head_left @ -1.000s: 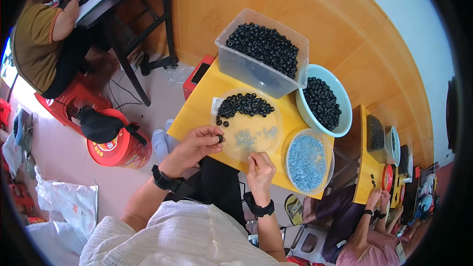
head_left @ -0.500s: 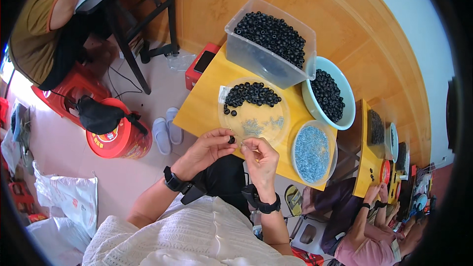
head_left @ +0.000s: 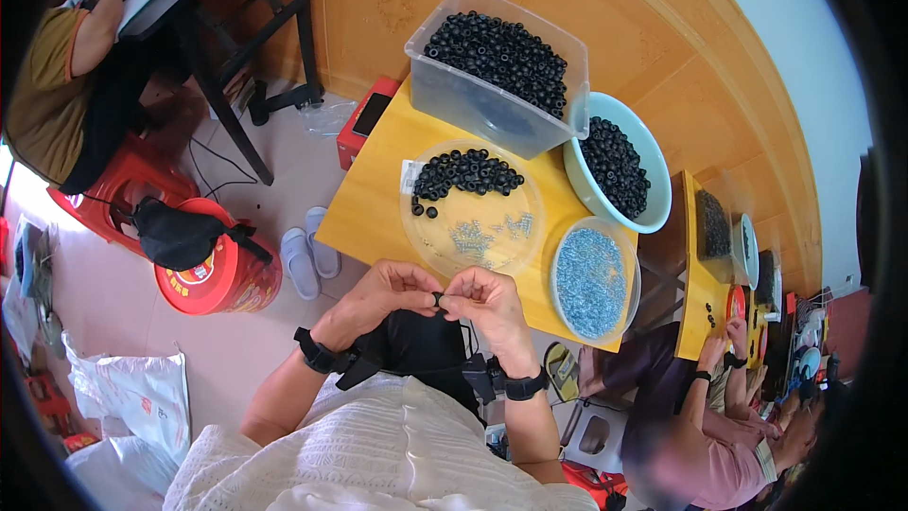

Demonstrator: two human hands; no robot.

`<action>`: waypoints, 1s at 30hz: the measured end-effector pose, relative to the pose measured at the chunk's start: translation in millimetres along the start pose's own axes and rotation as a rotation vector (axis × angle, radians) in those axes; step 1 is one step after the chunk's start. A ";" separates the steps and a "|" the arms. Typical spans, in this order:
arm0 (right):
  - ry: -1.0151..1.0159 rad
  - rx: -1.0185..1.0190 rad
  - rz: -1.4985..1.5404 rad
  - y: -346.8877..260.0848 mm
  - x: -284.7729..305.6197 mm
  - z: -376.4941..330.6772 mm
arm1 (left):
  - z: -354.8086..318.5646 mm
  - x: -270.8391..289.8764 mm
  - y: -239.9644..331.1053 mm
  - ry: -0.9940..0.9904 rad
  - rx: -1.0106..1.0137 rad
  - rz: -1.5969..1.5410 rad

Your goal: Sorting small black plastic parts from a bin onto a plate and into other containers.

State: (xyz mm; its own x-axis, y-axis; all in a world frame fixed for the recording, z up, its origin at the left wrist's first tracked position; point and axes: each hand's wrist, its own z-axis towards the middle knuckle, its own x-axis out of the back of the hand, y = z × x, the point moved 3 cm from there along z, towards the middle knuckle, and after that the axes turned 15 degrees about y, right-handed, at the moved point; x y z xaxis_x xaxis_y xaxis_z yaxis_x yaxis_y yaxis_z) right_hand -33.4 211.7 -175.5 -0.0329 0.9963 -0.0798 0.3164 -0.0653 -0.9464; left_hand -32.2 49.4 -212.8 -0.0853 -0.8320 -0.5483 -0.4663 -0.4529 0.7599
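Observation:
Over the front edge of the yellow table (head_left: 364,203), my two hands meet fingertip to fingertip. Between thumb and finger of my left hand (head_left: 383,298) is a small black ring-shaped piece (head_left: 438,297). The fingertips of my right hand (head_left: 490,314) pinch at its other side; whether they also hold a tiny pin is hidden. Just beyond them lies a round clear plate (head_left: 525,251). Black ring-shaped pieces (head_left: 463,173) are heaped toward its far side, and small silvery pins (head_left: 470,241) lie scattered on its near side.
A clear bin (head_left: 492,114) of black pieces, a pale blue bowl (head_left: 664,194) of more, and a round tub of silvery pins (head_left: 591,284) stand around the plate. A phone (head_left: 374,114) lies on a red box. Co-workers sit left and right; slippers (head_left: 301,265) are on the floor.
My right fingertips have come leftward onto the black piece, so both hands now touch it. The whole view has shifted slightly.

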 end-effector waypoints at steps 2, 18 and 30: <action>-0.048 -0.092 0.063 4.3 4.1 1.0 | 0.2 -1.5 -1.9 -0.048 0.031 -0.002; 0.541 0.392 -0.740 -1.3 91.9 34.4 | 7.8 9.3 -13.5 -0.032 0.050 -0.287; 0.240 0.859 -1.010 -25.0 9.0 132.9 | 4.5 20.3 -8.9 -0.039 0.005 -0.328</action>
State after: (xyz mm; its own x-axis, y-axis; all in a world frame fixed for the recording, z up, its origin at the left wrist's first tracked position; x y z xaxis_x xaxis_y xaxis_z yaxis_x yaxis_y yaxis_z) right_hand -167.6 214.9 -194.2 0.2966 0.6089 0.7358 -0.4396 0.7710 -0.4608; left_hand -33.7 38.0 -232.3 0.0363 -0.6288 -0.7767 -0.4784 -0.6933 0.5389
